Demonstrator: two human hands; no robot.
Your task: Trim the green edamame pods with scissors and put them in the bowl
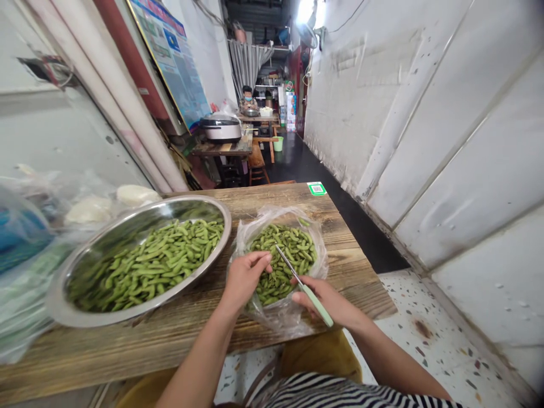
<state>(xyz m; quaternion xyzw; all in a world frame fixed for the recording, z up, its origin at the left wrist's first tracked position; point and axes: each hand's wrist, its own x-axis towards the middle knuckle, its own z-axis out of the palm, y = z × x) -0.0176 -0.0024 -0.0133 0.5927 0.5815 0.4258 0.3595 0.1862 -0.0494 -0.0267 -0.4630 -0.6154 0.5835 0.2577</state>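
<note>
My right hand (321, 297) is closed around scissors (318, 305) with pale green handles. Their blades reach up and left over a clear plastic bag (321, 232) full of green edamame pods (293, 241). Above the bag's left side is my left hand (249, 275), thumb and fingers pinched together close to the blades. Whatever it may hold is hidden or too small to make out. To the left stands a wide steel basin (57, 300), tilted in view, with many more edamame pods (165, 255) inside.
The wooden table (352, 266) carries a green QR code card (316, 188) at its far edge. Plastic bags (25, 283) crowd the far left. Beyond are a rice cooker (221, 128) on another table and a seated person (249, 101) in a mask. A white wall (361, 102) runs along the right.
</note>
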